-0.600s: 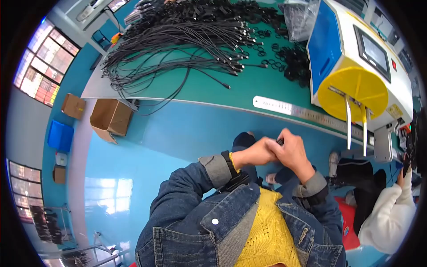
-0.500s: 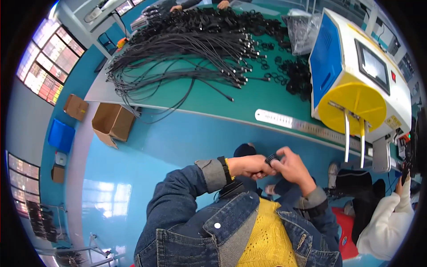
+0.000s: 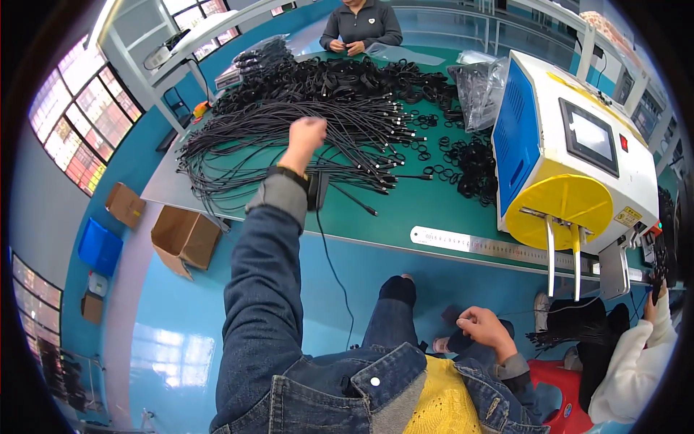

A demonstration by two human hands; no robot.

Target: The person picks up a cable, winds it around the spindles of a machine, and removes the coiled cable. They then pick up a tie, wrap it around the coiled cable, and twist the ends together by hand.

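My left hand (image 3: 307, 134) reaches forward over the spread of straight black cables (image 3: 253, 137) on the green-topped table (image 3: 340, 235). It is blurred and its fingers are mostly hidden, so I cannot see whether it holds anything. A dark box-shaped device (image 3: 317, 191) with a hanging cord sits at that wrist. Low in front of my lap, my right hand (image 3: 488, 330) is loosely curled, thumb against the bent fingers, with nothing visible in it. Many coiled black cables (image 3: 311, 78) lie heaped behind the straight ones. Small black rings (image 3: 470, 163) are scattered to their right.
A white and blue machine (image 3: 578, 145) with a yellow disc and two prongs stands at the table's right. A steel ruler (image 3: 470, 244) lies along the near edge. A co-worker (image 3: 361, 29) sits opposite; another person's white sleeve (image 3: 629, 362) is at right. Cardboard box (image 3: 184, 235) on the left.
My hands were together on a small black cable coil. Now the left has swung forward over the cables, and the right sits lower, apart. The view has tilted up; the coil is out of sight.
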